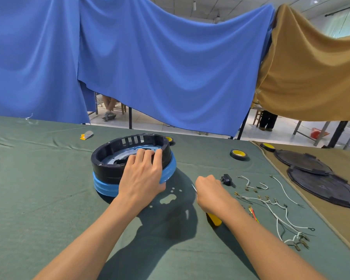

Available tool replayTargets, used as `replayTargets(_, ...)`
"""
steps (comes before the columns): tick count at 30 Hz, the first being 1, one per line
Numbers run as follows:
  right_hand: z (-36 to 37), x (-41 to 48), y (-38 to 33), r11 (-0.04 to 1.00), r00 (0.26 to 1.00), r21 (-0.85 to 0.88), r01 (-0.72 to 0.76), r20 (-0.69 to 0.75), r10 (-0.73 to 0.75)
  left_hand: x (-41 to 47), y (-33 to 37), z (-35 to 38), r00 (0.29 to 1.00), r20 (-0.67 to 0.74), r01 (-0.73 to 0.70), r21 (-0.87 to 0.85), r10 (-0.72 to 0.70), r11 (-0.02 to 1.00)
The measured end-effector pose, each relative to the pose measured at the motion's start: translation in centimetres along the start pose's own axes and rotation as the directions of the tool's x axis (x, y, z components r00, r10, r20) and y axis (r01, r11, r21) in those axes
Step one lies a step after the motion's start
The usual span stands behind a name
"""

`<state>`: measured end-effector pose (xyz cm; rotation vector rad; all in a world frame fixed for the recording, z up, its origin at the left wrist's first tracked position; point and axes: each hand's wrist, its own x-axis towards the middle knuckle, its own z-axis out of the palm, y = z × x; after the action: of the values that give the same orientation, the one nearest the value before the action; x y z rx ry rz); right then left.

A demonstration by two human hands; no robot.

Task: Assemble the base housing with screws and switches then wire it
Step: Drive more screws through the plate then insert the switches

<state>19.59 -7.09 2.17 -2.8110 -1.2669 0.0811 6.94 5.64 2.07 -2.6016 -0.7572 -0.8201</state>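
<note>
Head view, near to far:
Forearms: two bare arms reach in from bottom edge over green cloth-covered table [38, 178].
Right hand [210, 190]: clenched fist on a yellow-handled screwdriver [214, 218]; yellow handle sticks out below the wrist, thin metal shaft tip shows at upper left of the fist, pointing toward the housing. Hand is just right of the housing, not touching it.
Left hand [141, 174]: palm down over near-right rim of round black plastic base housing [109, 164], fingers [148, 153] curled over the rim into the inside, thumb side against the outer wall. Gripping the housing rim.
Base housing: centre of table, open side up, slotted vents in far wall, grey metal plate inside. Sits on a light blue ring-shaped stand [105, 186], tilted a bit, right side higher.
Loose parts: white wires w/ brass terminals [279, 215] spread right of the right hand; small black switch part [226, 179] just beyond its knuckles; red-yellow wire bit [254, 214] near the wrist.
Tape: black tape roll w/ yellow core [238, 154] further right; another [169, 139] behind the housing; a third [268, 146] on tan cloth.
Far right: two black round plastic covers [321, 184] overlapping on tan cloth.
Back: blue curtain [150, 67], tan curtain [311, 67] hung behind table.
</note>
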Motion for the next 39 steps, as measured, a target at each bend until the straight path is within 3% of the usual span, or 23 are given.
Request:
replayTargets(6,-1.4,0.0,1.1,0.978,0.992,0.168,-0.125,0.039,0.12,1.7,0.7,-2.2,0.98,-0.155,0.097,-0.168,-0.123,0.981)
replayTargets(11,-3.8,-0.4,1.7,0.912,0.985,0.403,-0.075,-0.113,0.131,2.7,1.4,-4.2,0.948,-0.129,0.204,-0.461,-0.292,0.863)
replayTargets(15,-5.6,-0.7,1.8,0.841,0.964,0.54,0.04,-0.242,0.109,3.7,0.7,-5.8,0.884,-0.061,0.286,-0.715,-0.464,0.638)
replayTargets(20,-6.8,-1.1,1.0,0.801,0.913,0.569,0.187,-0.401,0.072,4.2,-1.3,-7.5,0.788,0.16,0.312,-0.936,-0.594,0.162)
replayTargets(26,-7.4,-1.0,-0.3,0.692,0.867,0.64,0.333,-0.496,0.042,3.5,-2.8,-7.0,0.675,0.523,0.405,-0.852,-0.519,-0.333)
replayTargets(29,-7.3,-0.4,-1.1,0.633,0.868,0.68,0.37,-0.497,0.027,3.2,-3.4,-6.0,0.606,0.645,0.436,-0.759,-0.466,-0.483)
replayTargets(34,-7.0,0.6,-2.4,0.582,0.881,0.709,0.398,-0.472,-0.028,2.9,-4.8,-3.7,0.5,0.75,0.478,-0.656,-0.433,-0.584)
replayTargets(39,-6.4,2.0,-3.8,0.636,0.885,0.656,0.407,-0.456,-0.096,2.5,-6.4,-1.3,0.48,0.816,0.545,-0.565,-0.322,-0.62)
